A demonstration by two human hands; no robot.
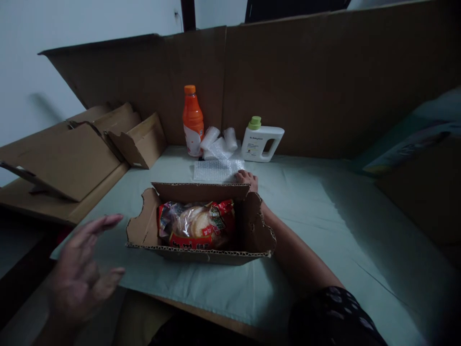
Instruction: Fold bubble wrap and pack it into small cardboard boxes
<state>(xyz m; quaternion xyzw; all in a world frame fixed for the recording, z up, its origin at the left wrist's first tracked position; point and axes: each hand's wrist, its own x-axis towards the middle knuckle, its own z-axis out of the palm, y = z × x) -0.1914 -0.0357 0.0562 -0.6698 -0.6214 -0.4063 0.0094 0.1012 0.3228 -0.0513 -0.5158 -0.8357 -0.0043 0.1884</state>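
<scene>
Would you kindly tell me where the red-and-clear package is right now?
In the head view, the red-and-clear package lies inside the open cardboard box, just left of centre, with the left hand to the box's left.

"How's our light?"

"Dim and bluish. We see no lamp; the wall (pixel 118 29) beyond the left hand (pixel 81 274) looks palest, and a broad soft shadow lies over the bench (pixel 306 192) to the right of the right hand (pixel 248 180)."

"Any glare?"

"We catch small white glints on the plastic packet (pixel 196 223) between our hands."

"Sharpness?"

"The left hand is blurred, the greenish item (pixel 421 129) far right of the right hand smears, and our outer edges stretch."
</scene>
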